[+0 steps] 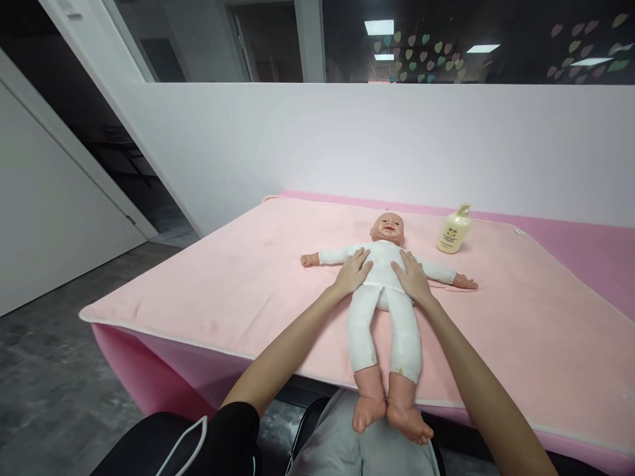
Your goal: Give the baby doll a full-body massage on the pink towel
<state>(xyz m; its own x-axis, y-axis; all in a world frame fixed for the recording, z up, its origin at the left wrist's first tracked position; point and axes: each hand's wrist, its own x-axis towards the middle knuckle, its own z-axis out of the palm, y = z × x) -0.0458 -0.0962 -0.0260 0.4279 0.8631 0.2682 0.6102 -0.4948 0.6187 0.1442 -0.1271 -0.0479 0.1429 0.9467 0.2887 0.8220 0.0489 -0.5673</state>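
Observation:
A baby doll point(381, 264) with a white cloth body lies on its back on a pink blanket point(238, 277). Its head points to the wall, its arms are spread, and its feet hang over the table's front edge. My left hand point(353, 270) rests flat on the side of the doll's torso, fingers stretched out. On the opposite side of the torso lies my right hand point(411, 276), also flat with its fingers extended. Neither hand grips anything. Beyond the doll's arm, a pale yellow pump bottle point(453, 230) stands upright on the blanket.
A white wall point(347, 145) with a window above it rises behind the table. Darker pink cloth point(585, 258) shows at the right and hangs down the table's front left. A white door point(54, 198) stands to the left over a grey floor point(54, 377).

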